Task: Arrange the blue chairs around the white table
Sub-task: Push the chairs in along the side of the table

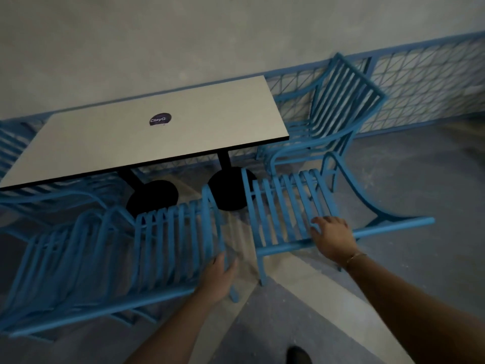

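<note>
Worktop [105, 143]: white, flat, rectangular, edged in black, carried on two black posts with round bases [154, 197]. A dark round sticker [160, 119] is seen at its middle.

Chairs: blue metal tube, slatted backs and seats, curved arms.
- Near left chair [168, 245] is set at the worktop's near edge. Its back corner is clasped by the left hand [219, 279], thumb and fingers closed round the tube. The frame is blurred.
- Near right chair [283, 206] is placed beside it, toward the near right corner. Its top rail is gripped by the right hand [333, 237], fingers bent over the slats.
- End chair [338, 101] is seen tilted at the right edge.
- A fourth chair [13, 145] at the left edge is cut off and partly hidden under the worktop.

Blue mesh fence [420, 82] behind; grey concrete floor [420, 179].
</note>
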`<state>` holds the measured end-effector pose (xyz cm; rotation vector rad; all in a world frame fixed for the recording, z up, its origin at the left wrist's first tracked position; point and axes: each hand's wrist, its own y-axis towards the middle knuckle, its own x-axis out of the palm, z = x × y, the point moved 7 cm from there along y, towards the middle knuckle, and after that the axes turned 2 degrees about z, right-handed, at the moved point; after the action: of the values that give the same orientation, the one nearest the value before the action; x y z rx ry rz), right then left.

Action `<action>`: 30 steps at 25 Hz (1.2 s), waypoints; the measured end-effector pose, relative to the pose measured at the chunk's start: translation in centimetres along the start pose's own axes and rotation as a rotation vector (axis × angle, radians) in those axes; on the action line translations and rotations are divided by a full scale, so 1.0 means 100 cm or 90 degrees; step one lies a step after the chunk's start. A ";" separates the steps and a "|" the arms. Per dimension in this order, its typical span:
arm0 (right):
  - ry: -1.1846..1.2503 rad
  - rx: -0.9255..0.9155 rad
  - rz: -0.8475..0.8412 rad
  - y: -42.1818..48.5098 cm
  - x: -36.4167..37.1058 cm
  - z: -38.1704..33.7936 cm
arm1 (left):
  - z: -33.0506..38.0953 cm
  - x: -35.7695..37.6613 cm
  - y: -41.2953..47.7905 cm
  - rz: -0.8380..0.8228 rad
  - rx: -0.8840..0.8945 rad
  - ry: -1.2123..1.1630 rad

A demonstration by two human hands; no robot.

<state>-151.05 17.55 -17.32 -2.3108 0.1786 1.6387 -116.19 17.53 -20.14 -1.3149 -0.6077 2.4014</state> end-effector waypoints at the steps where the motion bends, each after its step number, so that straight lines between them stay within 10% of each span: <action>1: -0.088 0.036 -0.057 0.004 0.000 0.039 | 0.024 0.006 0.003 0.004 0.014 -0.018; 8: -0.184 0.018 -0.172 0.018 0.005 0.089 | 0.137 0.037 0.042 -0.013 0.175 0.181; 30: -0.266 -0.133 -0.226 -0.034 0.021 0.099 | 0.108 0.093 0.005 -0.053 0.157 0.157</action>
<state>-158.34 24.00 -21.67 -1.9258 -0.4849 1.9603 -130.26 19.38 -21.80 -1.4160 -0.2822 2.1232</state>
